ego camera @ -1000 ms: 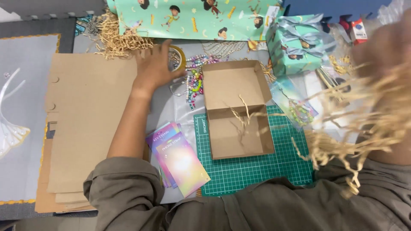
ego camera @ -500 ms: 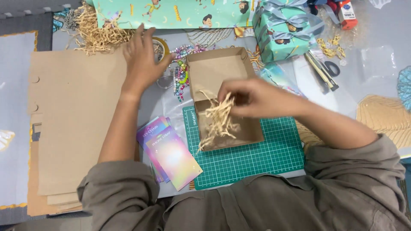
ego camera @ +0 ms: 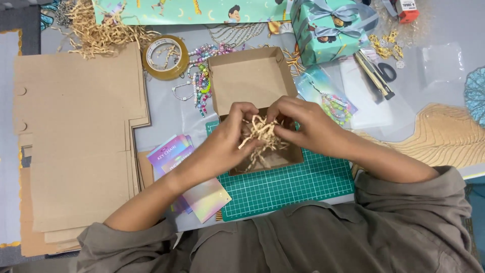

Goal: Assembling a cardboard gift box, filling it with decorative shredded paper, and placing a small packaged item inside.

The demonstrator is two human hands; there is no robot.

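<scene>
An open brown cardboard box [ego camera: 251, 77] lies partly on a green cutting mat [ego camera: 288, 186], its lid flap folded back. Over the box's tray my left hand [ego camera: 228, 140] and my right hand [ego camera: 302, 125] both grip a clump of tan shredded paper [ego camera: 260, 135], fingers pinched into it from either side. The strands hang down into the tray. The tray's floor is mostly hidden by my hands and the paper.
Flat brown cardboard sheets [ego camera: 76, 136] are stacked at left. A tape roll [ego camera: 165, 56], bead strings [ego camera: 200, 83], more shredded paper [ego camera: 98, 30], iridescent cards [ego camera: 189, 174], a wrapped gift box with ribbon [ego camera: 328, 28] and scissors [ego camera: 381, 76] surround the box.
My left hand left the tape roll and came right to the box. It joined my right hand on the shredded paper, which dropped from beside my head into the tray.
</scene>
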